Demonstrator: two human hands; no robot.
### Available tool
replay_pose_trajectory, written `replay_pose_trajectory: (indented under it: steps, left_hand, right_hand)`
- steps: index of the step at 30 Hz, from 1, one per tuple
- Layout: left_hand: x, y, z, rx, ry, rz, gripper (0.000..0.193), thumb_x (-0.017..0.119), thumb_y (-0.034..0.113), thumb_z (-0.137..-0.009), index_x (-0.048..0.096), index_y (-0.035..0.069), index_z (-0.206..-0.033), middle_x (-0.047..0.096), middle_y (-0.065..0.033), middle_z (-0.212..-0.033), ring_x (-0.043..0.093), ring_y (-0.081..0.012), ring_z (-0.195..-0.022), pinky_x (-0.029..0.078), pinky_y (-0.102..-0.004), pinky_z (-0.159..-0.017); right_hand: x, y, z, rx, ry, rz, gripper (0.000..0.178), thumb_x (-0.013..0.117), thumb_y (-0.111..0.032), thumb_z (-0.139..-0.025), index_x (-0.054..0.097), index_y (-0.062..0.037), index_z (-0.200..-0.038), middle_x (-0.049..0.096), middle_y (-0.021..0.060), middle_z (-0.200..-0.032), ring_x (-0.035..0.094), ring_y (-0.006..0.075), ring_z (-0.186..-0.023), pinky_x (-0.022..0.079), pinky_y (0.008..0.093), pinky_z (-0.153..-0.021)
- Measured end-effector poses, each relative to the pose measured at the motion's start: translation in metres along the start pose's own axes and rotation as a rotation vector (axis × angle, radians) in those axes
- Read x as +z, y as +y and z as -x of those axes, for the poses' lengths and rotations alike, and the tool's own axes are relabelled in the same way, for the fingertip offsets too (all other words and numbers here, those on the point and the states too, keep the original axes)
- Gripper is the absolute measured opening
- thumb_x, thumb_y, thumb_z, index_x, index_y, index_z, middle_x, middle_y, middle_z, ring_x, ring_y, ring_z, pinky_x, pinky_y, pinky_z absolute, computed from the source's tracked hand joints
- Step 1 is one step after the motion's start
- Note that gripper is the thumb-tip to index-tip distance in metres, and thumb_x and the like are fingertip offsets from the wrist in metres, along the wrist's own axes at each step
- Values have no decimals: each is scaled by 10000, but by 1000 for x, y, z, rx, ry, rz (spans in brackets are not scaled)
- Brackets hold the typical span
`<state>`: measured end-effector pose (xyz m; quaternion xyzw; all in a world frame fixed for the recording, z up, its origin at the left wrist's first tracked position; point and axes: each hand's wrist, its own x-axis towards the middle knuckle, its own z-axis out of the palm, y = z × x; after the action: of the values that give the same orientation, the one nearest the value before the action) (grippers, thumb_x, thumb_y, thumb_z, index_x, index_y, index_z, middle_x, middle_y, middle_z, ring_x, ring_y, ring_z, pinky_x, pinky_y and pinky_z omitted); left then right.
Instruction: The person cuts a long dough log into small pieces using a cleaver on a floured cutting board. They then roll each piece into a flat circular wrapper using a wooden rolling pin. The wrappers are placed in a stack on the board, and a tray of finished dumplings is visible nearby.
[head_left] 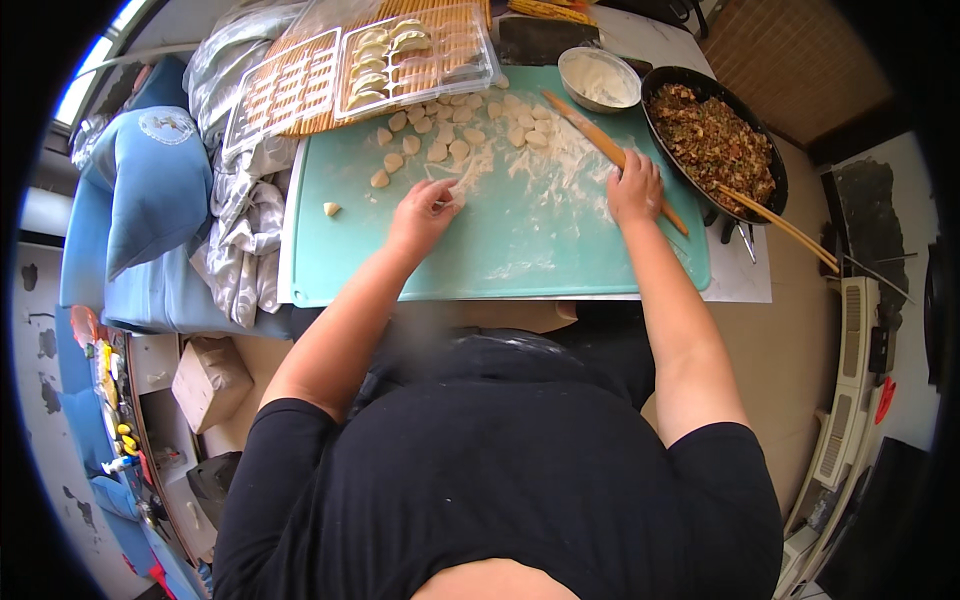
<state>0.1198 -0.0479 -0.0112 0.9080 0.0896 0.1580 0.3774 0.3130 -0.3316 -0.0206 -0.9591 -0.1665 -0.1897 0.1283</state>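
Observation:
On the green mat [350, 265], my left hand [425, 212] is closed, its fingers curled and pinched at a pale, floury piece of dough [458, 194]. My right hand [635, 188] rests over a wooden rolling pin [592, 132], fingers wrapped on it, at the mat's right side. The pin lies slantwise, its far end pointing up and left. Several small flattened dough pieces [459, 150] are scattered beyond my left hand. One lone dough lump [331, 209] sits at the left. Loose flour [560, 180] covers the mat between my hands.
A clear divided tray [340, 95] with folded dumplings [370, 65] stands on a woven mat [450, 25] at the far left. Far right are a bowl of flour [600, 80] and a black pan of filling [712, 140], with chopsticks [785, 230] jutting out. A blue sofa [150, 270] stands left.

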Motion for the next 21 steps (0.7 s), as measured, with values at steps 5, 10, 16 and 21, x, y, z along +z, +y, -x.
replay_pose_trajectory:
  steps: [5, 10, 16, 21]
  left_hand:
    - [-8, 6, -11, 70, -117, -261, 382, 732, 182, -727, 648, 152, -1098, 599, -82, -956, 611, -258, -830, 499, -348, -758]
    - [-15, 23, -36, -147, -345, -29, 329, 717, 201, -738, 640, 88, -1037, 608, -88, -974, 609, -254, -867, 488, -350, -773]
    - [-14, -28, -22, -12, 67, -101, 240, 718, 224, -747, 669, 64, -918, 627, -102, -1018, 582, -271, -931, 462, -362, -816]
    - [-17, -37, -9, 10, 155, -197, 370, 711, 221, -755, 631, 73, -1085, 604, -132, -1050, 557, -301, -965, 455, -375, -824]
  right_hand:
    - [-5, -3, -2, 19, -20, -4, 319, 572, -204, -824, 538, -124, -1131, 558, 85, -1127, 504, 289, -1074, 419, 421, -912]
    - [-6, -2, -2, 38, -34, -25, 317, 568, -210, -826, 540, -121, -1128, 554, 82, -1131, 502, 280, -1078, 419, 415, -914]
    - [-1, -1, -3, 41, -33, -6, 342, 557, -231, -828, 543, -124, -1152, 553, 78, -1132, 500, 277, -1079, 419, 420, -916]
    - [9, 8, -2, 41, 20, 50, 334, 546, -249, -827, 561, -135, -1141, 556, 67, -1169, 498, 282, -1092, 416, 445, -916]
